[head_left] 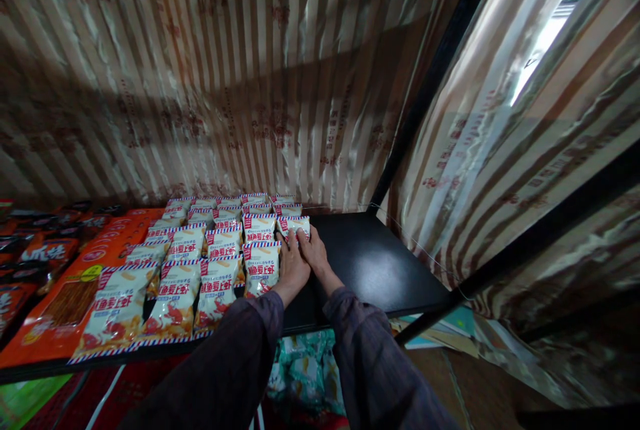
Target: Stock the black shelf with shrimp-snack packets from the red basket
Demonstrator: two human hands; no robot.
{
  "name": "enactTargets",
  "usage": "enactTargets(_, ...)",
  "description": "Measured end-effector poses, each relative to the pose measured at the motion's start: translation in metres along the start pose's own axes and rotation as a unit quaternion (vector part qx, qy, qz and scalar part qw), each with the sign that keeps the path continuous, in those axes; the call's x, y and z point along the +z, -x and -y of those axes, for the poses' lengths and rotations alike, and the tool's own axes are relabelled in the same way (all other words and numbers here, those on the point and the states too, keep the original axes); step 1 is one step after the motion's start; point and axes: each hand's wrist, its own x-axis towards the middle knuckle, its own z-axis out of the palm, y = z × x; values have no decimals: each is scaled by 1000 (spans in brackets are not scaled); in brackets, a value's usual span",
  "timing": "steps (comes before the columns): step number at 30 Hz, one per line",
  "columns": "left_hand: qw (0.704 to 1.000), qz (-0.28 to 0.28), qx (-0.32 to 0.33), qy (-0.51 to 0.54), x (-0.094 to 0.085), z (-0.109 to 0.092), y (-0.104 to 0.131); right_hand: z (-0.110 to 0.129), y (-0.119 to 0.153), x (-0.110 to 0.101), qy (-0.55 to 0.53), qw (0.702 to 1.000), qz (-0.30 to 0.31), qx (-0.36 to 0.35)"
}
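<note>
Both my hands reach forward over a black shelf and meet at one white snack bag with a striped top edge. My left hand grips its left and lower side, the fingers bent against it. From the right, my right hand closes on the same bag, with its fingertips on the front. Rows of matching snack bags lean back to the left, printed with red lettering and a red crayfish. One of them stands right beside my left hand. The bag's lower part is hidden by my fingers.
Orange snack packets lie further left, with darker red and black packets beyond. Striped curtain fabric hangs behind. Black posts frame the shelf. Green packets sit below, and flat papers lie under the right end.
</note>
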Motion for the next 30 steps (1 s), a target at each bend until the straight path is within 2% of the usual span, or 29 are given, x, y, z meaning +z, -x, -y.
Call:
enactTargets(9, 998, -63, 16, -24, 9, -4, 8, -13, -12, -17, -48, 998, -27, -3)
enactTargets(15, 995, -93, 20, -8, 15, 1, 6, -15, -7, -20, -42, 998, -32, -17)
enactTargets(24, 996, -74, 55, 16, 8, 2, 8, -19, 0, -14, -53, 998, -34, -3)
enactTargets(30, 992, -67, 108, 20, 8, 16, 4, -29, 4, -12, -51, 998, -35, -7)
